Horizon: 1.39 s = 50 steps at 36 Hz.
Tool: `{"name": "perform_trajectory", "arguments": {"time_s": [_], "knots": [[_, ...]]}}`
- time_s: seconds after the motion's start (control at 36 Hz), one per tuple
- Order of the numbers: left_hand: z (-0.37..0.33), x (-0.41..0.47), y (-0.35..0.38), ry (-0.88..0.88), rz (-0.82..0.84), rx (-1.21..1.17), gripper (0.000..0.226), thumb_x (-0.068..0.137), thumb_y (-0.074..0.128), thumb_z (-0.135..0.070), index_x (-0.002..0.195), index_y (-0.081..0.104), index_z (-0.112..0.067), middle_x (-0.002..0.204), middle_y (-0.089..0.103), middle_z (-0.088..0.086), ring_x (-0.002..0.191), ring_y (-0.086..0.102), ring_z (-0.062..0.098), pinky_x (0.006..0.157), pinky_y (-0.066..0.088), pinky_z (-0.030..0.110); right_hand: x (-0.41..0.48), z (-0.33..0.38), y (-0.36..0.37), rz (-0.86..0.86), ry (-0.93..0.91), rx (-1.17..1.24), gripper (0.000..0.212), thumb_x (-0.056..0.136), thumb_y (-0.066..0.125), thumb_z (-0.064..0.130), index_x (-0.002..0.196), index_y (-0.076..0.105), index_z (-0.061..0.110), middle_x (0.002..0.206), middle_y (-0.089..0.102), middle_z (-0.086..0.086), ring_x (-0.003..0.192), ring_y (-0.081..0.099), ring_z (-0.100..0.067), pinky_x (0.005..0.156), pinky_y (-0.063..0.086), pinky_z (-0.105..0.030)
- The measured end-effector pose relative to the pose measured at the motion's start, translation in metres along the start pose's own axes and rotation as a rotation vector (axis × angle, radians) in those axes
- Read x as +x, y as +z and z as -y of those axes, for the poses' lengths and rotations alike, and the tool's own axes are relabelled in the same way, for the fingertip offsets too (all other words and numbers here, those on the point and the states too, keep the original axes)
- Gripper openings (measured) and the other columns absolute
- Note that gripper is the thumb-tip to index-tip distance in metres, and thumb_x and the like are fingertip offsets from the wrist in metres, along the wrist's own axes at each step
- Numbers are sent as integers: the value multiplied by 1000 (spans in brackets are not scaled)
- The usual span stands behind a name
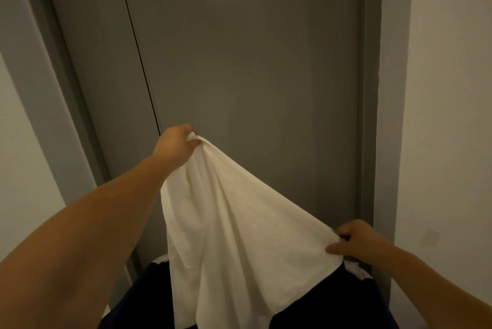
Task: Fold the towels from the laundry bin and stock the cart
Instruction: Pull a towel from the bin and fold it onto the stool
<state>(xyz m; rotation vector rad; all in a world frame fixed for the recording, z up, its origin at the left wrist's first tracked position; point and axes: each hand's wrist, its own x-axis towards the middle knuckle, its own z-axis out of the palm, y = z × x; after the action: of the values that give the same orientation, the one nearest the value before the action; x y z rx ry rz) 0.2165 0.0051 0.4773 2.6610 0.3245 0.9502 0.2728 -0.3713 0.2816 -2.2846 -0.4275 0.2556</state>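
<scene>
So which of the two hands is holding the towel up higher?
The left hand, stretched toward the grey door, pinches the white towel at its peak; the right hand grips a corner lower down.

The towel hangs between the left hand and right hand; a door stands beyond both, a bin beneath.

Towel: soft white cloth, matt, creased. Door: smooth grey panel, faint sheen under lamp glare. Wall: matt painted surface. Bin lining: dark cloth.
</scene>
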Motion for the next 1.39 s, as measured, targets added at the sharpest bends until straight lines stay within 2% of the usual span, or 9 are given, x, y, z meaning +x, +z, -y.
{"name": "perform_trajectory", "arguments": {"time_s": [0.25,0.47,0.67,0.78,0.89,1.0,1.14,1.28,1.39], "knots": [[15,-3,10,-3,21,29,27,93,61,-28,115,62,-12,111,62,14,101,57,32,79,40,32,0,-9,-9,14,12,-20,21,69,83,31,60,68,21,63,65,4,69,63,-14,65,50,-18],[29,-9,20,-38,38,8,28,94,60,-31,115,61,-12,110,62,14,96,58,31,77,41,33,3,-11,-12,-109,-44,-49,24,71,83,29,58,66,18,60,61,2,60,58,-11,56,45,-15],[42,-22,30,-91,78,-27,29,94,61,-28,116,61,-10,111,62,14,93,56,29,78,42,34,6,-13,-12,-258,-83,13,15,76,80,20,75,66,15,75,64,-2,74,61,-21,67,48,-23],[53,-30,38,-139,123,-70,29,94,61,-27,117,62,-11,113,60,12,101,57,32,81,42,33,10,-12,-11,-277,-53,37,32,80,76,25,103,54,25,96,61,4,89,60,-18,80,49,-30],[73,-37,53,-253,99,-122,29,95,59,-28,113,62,-5,112,62,15,97,59,33,80,46,36,18,-13,-12,-252,59,30,17,87,68,25,94,69,10,88,67,-7,84,63,-25,75,48,-30],[92,-51,75,-388,197,-19,41,98,52,-33,116,54,5,110,61,26,90,59,37,71,44,37,23,-10,-4,-231,120,77,15,90,65,25,92,69,11,91,66,-10,86,62,-26,85,52,-39],[112,-80,103,-470,204,-62,39,100,47,-32,117,45,3,114,56,29,100,56,44,82,49,45,33,-8,9,-179,186,79,16,87,68,23,85,70,7,87,66,-12,80,62,-25,73,51,-35],[121,-92,109,-566,371,-32,42,99,51,-31,120,48,6,116,58,27,102,58,39,74,45,37,32,-20,4,-123,288,185,25,85,71,19,83,68,-5,89,65,-23,84,63,-35,77,54,-43],[103,-102,116,-473,395,-90,38,100,48,-34,98,56,4,104,61,25,84,54,29,71,40,33,30,-6,12,-61,262,298,26,86,71,16,73,64,-6,69,59,-18,60,56,-27,53,46,-32]]}}
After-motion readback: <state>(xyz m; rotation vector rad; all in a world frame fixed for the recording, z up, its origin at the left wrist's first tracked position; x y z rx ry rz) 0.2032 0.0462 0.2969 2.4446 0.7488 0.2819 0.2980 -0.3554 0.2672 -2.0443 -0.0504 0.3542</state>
